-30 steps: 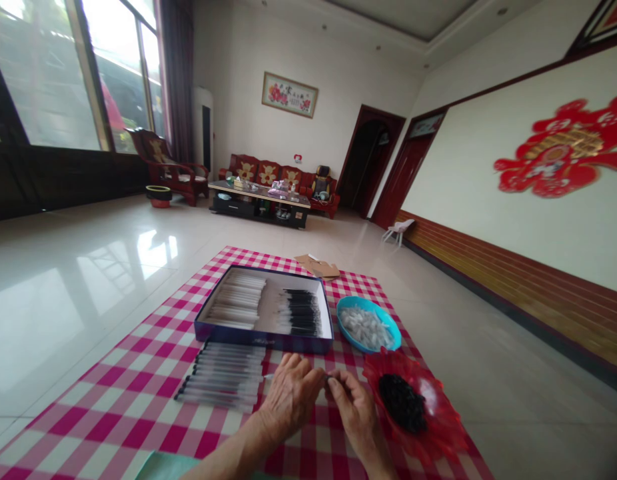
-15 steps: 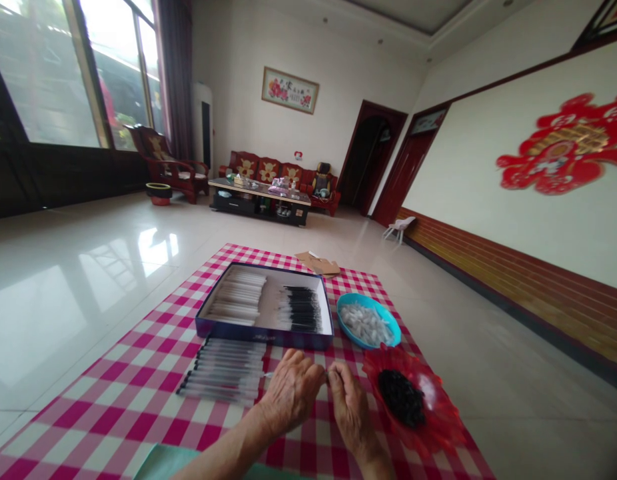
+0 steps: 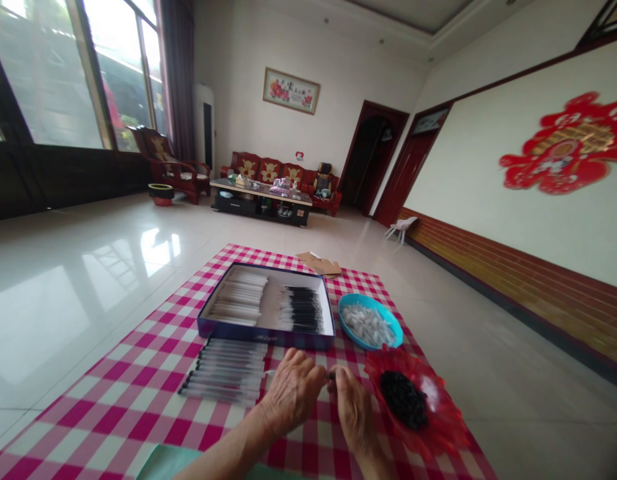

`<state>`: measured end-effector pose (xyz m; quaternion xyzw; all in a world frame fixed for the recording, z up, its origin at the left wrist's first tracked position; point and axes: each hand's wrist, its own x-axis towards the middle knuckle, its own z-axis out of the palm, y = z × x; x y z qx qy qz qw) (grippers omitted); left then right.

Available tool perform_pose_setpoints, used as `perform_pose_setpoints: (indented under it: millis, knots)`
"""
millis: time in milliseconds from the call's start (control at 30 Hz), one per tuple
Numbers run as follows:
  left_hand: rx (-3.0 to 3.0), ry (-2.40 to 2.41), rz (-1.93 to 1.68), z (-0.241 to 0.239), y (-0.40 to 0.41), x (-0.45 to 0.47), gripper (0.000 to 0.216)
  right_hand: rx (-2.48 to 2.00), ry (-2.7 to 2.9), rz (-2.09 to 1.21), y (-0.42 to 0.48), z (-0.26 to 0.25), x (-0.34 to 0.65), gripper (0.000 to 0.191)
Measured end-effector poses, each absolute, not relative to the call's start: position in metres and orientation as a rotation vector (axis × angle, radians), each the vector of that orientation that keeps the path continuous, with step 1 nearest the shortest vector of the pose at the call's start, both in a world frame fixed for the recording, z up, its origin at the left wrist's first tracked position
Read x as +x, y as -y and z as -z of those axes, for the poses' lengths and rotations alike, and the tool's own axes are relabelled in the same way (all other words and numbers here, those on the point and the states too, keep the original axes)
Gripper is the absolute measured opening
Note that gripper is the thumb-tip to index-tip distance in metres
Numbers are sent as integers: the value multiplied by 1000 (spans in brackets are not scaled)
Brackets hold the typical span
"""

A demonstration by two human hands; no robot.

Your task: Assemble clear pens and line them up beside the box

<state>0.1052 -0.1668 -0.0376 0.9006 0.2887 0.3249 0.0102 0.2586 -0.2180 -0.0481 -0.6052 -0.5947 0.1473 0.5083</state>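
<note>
Pink-and-white checked tablecloth (image 3: 113,427), turquoise bowl (image 3: 370,301), translucent red dish (image 3: 438,427)

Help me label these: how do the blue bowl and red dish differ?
The blue bowl has a smooth rim; the red dish a wavy, petal-like one. The blue bowl holds white pieces; the red dish, black pieces. The red dish sits nearer the right hand than the blue bowl. Both rest on the pink checked cloth.
</note>
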Motion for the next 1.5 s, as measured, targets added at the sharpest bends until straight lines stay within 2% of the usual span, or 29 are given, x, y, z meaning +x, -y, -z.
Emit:
perform_pose_setpoints:
  millis: [200, 433, 567, 733, 867, 1000, 1300, 1500]
  knots:
    - [2804, -931, -982, 39, 166, 104, 17, -1416, 1525, -335, 220, 43, 256, 19]
    - [2807, -892, -927, 37, 168, 104, 18, -1466, 1524, -250, 215, 51, 256, 31]
    - [2780, -941, -934, 38, 166, 102, 15, -1423, 1521, -310, 218, 47, 257, 18]
    - [2769, -912, -934, 40, 166, 102, 15, -1383, 1577, -263, 220, 46, 257, 14]
    - [2790, -877, -874, 40, 168, 103, 14, -1387, 1574, -170, 214, 53, 256, 21]
    - [2804, -863, -842, 39, 169, 103, 14, -1437, 1526, -218, 212, 59, 255, 32]
    - [2800, -920, -878, 41, 165, 101, 13, -1369, 1550, -298, 218, 56, 257, 17]
    - [2812, -871, -862, 41, 167, 102, 13, -1423, 1536, -272, 214, 57, 253, 26]
